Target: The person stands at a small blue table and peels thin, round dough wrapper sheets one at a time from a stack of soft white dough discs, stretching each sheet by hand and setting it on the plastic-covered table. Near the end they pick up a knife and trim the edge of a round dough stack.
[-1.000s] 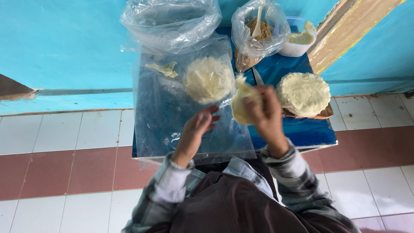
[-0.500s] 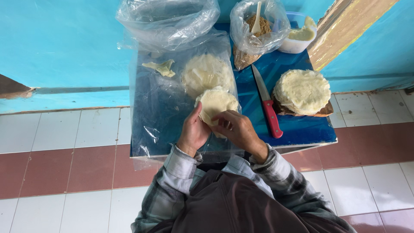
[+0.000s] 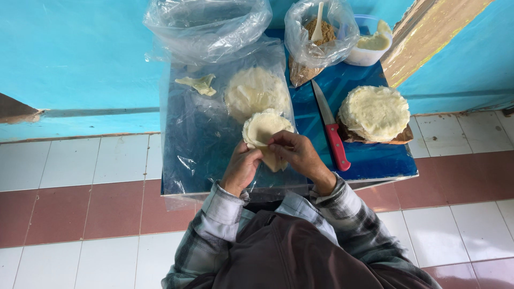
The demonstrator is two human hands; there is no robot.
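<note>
Table [image 3: 375,163] — blue, plastic-covered, tiled floor [image 3: 80,214], turquoise wall [image 3: 80,53], perhaps plaster

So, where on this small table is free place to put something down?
Free: the plastic sheet left of both hands, below the dough scrap; also the blue strip between the red-handled knife and the table's right edge. Crowded: the far edge with bags and the tub.

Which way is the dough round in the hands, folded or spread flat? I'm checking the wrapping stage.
Partly folded: the dough round is open at the top, while the left hand and right hand pinch its lower edge together.
</note>
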